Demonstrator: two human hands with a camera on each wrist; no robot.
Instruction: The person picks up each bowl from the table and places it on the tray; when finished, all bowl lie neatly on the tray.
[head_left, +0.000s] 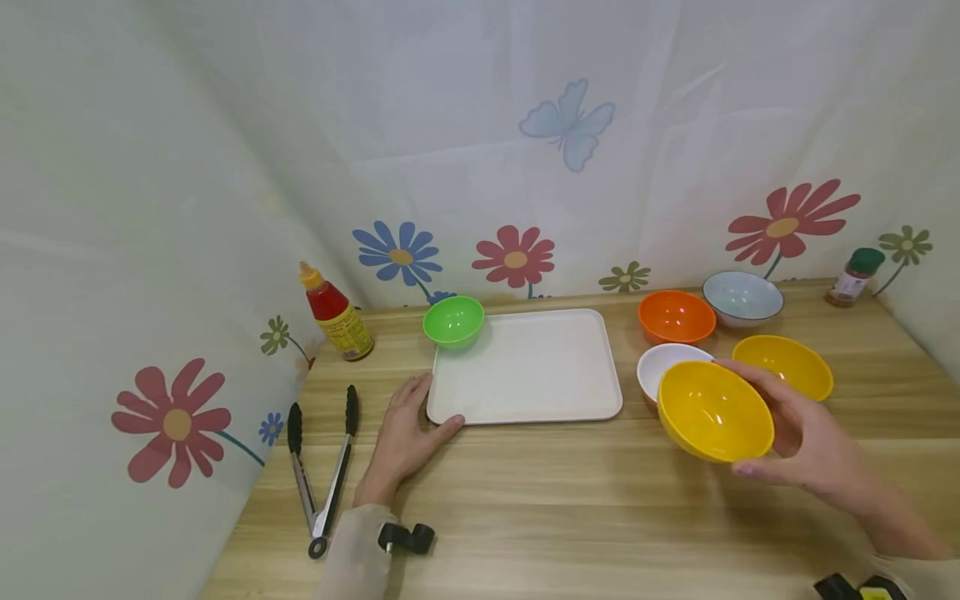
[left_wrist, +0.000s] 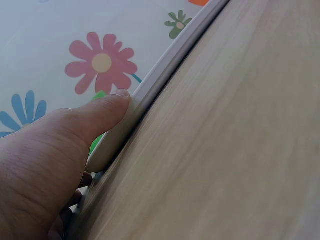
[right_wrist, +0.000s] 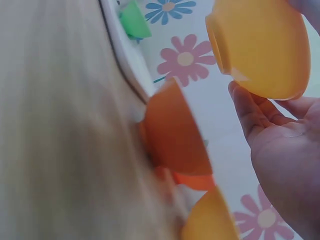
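My right hand (head_left: pixel 821 454) grips a yellow bowl (head_left: pixel 712 408) by its side, thumb and fingers spread around it. That bowl is held up above the table, tilted with its inside toward the head camera. In the right wrist view, the held bowl's (right_wrist: pixel 260 47) outer side and foot show. At the front left corner of a white tray (head_left: pixel 528 375), my left hand (head_left: pixel 405 437) rests with straight fingers along the side. Its thumb touches the tray's rim (left_wrist: pixel 145 92) in the left wrist view. A small green bowl (head_left: pixel 454 322) sits at the tray's back left corner.
Behind the held bowl stand a white-lined bowl (head_left: pixel 663 367), an orange bowl (head_left: pixel 677 317), a pale blue bowl (head_left: pixel 742 298) and another yellow bowl (head_left: pixel 795 367). A green-capped jar (head_left: pixel 853 279) is at the far right. On the left are a sauce bottle (head_left: pixel 341 321) and tongs (head_left: pixel 322 492).
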